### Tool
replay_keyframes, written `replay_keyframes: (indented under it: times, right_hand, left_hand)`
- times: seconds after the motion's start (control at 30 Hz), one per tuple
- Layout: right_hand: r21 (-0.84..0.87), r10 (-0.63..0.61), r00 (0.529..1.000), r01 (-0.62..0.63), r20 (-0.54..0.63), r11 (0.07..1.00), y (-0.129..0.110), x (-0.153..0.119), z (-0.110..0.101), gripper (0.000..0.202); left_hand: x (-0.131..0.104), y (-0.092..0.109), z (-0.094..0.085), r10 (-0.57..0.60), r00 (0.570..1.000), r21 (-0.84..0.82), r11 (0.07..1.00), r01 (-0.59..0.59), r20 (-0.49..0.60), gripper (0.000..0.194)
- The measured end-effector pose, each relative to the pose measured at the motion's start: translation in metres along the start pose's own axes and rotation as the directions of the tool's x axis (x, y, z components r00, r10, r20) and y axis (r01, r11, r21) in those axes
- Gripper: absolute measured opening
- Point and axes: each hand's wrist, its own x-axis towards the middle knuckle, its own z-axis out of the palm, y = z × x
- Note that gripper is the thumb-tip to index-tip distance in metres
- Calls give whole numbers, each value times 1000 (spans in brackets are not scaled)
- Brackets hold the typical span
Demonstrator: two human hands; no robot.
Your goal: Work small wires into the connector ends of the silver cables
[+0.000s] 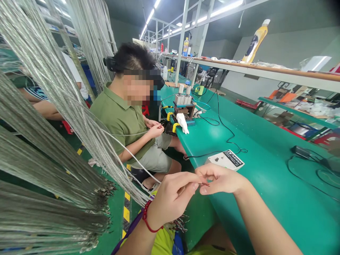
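Thin reddish wires (pixel 204 184) at a cable's end show between my two hands, above the front edge of the green table. My left hand (pixel 172 193), with a red beaded bracelet (pixel 145 216) at the wrist, pinches them between thumb and fingers. Curled around the wire tips, my right hand (pixel 221 180) meets the left fingertips, its thumb beneath the wires. Pale braided cables (pixel 124 177) run down from the upper left toward my left forearm and pass behind it. Several stripped wire ends (pixel 179 223) hang by my lap.
A co-worker (pixel 124 120) sits ahead on the left, handling a cable. On the green table (pixel 265 170) stand a white control box (pixel 225 159), a small press (pixel 184 108) and black cords (pixel 228 138). Bundles of hanging cables (pixel 39 159) fill the left side. A shelf (pixel 278 72) runs above the table.
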Motion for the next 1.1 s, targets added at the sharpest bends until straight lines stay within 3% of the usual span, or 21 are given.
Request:
replay_keyframes:
  times: [0.1, 0.17, 0.2, 0.27, 0.33, 0.4, 0.47, 0.6, 0.7, 0.8, 0.9, 1.0, 1.1]
  right_hand:
    - [-336, -94, 963, 4, -254, 942, -14, -4, 10, 34]
    - [-620, -302, 871, -3, -387, 785, -22, -5, 19, 24]
    - [-756, -443, 808, -4, -388, 655, -24, -5, 23, 21]
    - [-942, -691, 674, -21, -260, 334, -26, -2, 30, 23]
    - [-995, -817, 569, -59, -96, 76, -24, 2, 33, 27]
    - [-993, -865, 502, -89, 17, -71, -20, 6, 36, 29]
    - [-985, -891, 448, -109, 72, -134, -16, 10, 38, 29]
    - [-990, -936, 346, -91, 68, -105, -11, 13, 42, 28]
    - [-999, -951, 303, -20, -53, 50, -13, 11, 44, 23]
    - [-972, -936, 292, 63, -198, 225, -16, 9, 44, 14]
    - [-939, -925, 274, 150, -262, 310, -17, 10, 43, 16]
    - [-874, -892, 304, 253, -335, 415, -19, 11, 41, 30]
    - [-774, -803, 444, 307, -398, 553, -22, 8, 39, 28]
  left_hand:
    - [0, -1, 2, -119, 991, -64, 991, 115, -58, 21]
    - [0, -2, 4, -205, 973, -162, 969, 186, -110, 23]
    - [0, -1, 6, -240, 961, -219, 954, 207, -136, 24]
    - [0, 0, 10, -301, 936, -330, 916, 229, -185, 24]
    - [0, 2, 15, -353, 911, -437, 869, 234, -215, 22]
    - [0, 3, 18, -396, 892, -543, 809, 226, -219, 22]
    - [0, 5, 20, -422, 881, -639, 743, 202, -213, 20]
    - [-1, 10, 21, -444, 874, -754, 638, 155, -196, 17]
    - [-1, 14, 20, -429, 893, -816, 560, 143, -138, 15]
    - [-2, 15, 19, -396, 914, -853, 504, 139, -86, 17]
    - [-3, 15, 18, -380, 921, -852, 507, 131, -84, 24]
    - [-3, 12, 17, -388, 917, -832, 536, 142, -93, 32]
    - [-2, 11, 17, -394, 912, -813, 564, 147, -109, 30]
